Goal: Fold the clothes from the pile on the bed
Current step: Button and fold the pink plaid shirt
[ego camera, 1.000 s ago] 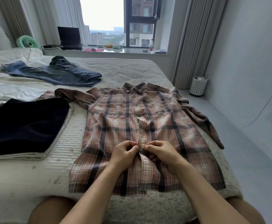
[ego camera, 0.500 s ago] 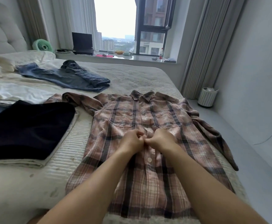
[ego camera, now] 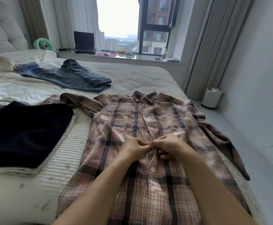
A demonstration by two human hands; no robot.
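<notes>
A pink and brown plaid shirt lies spread face up on the bed, collar toward the window, sleeves out to both sides. My left hand and my right hand meet at the shirt's front placket, just below the chest pockets. Both pinch the placket edges with curled fingers, thumbs almost touching. A white button shows fastened just below them. Blue denim clothes lie crumpled farther up the bed.
A folded dark navy garment sits on a folded white one at the left. White cloth lies behind it. The bed's right edge drops to a grey floor with a small striped bin. A laptop and a green fan stand by the window.
Both hands have moved up the placket from near the hem to just under the chest pockets. The button below them now shows fastened. My view has leaned in closer.
</notes>
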